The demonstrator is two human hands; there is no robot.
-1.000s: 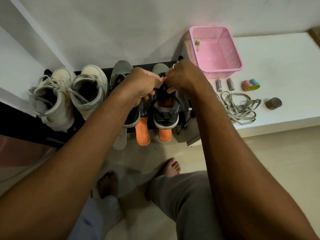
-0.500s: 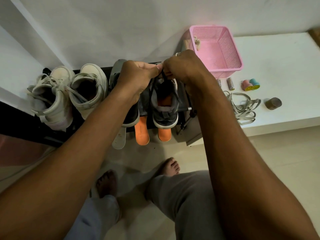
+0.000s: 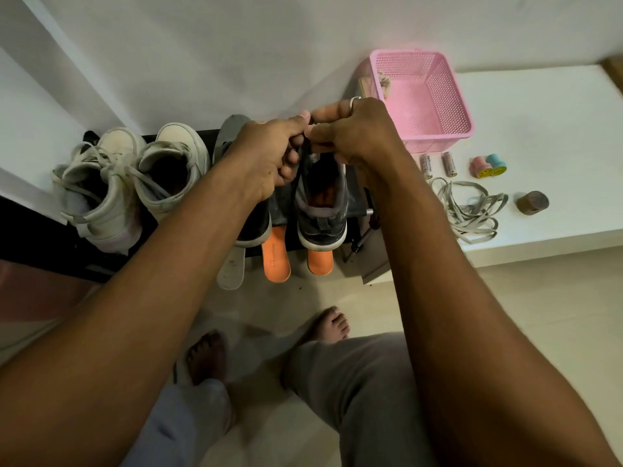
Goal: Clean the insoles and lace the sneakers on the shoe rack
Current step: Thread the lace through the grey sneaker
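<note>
- I am holding the dark lace (image 3: 301,153) with both hands above the dark grey sneaker (image 3: 322,200), which is standing on the shoe rack (image 3: 357,197) with its heel toward me.
- The fingers of my left hand (image 3: 269,156) are closing on the lace, and the fingers of my right hand (image 3: 354,129) are pinching it at the top; the two hands are touching each other.
- I am thinking the lace end can slip from the pinch, because it is thin and the light is weak, and then it can come back out of the eyelet.
- Pulling upward too strongly could tip the sneaker off the rack, because nothing is pressing it down.
- Two orange insoles (image 3: 276,256) are sticking out from the near edge of the rack and could be knocked to the floor.
- A loose grey lace (image 3: 468,210) is lying on the white table (image 3: 556,129) at the right, near a pink basket (image 3: 421,99).
- The white sneakers (image 3: 131,176) are standing at the left; the wall is pale.
</note>
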